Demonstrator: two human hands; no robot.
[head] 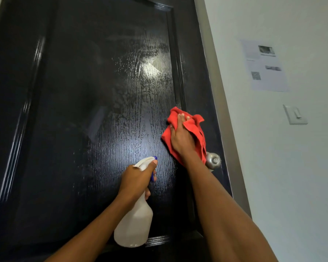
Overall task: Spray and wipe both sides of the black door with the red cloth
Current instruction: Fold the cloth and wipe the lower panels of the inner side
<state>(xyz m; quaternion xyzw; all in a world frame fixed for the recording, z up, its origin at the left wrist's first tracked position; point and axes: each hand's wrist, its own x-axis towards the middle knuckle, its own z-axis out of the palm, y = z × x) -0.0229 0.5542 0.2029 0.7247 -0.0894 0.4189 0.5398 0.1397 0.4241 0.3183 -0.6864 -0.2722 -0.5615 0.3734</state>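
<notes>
The black door (83,110) fills the left and middle of the head view, its recessed panel wet with streaks and droplets that catch the light. My right hand (182,137) presses the crumpled red cloth (198,133) flat against the door's right side, just above the knob. My left hand (138,178) grips the neck of a translucent white spray bottle (134,225) with a blue nozzle, a finger on the trigger, nozzle pointing at the panel close to the door.
A round silver door knob (213,160) sits just below the cloth. The grey door frame (218,103) runs along the door's right edge. On the white wall to the right hang a printed paper sheet (265,67) and a light switch (295,114).
</notes>
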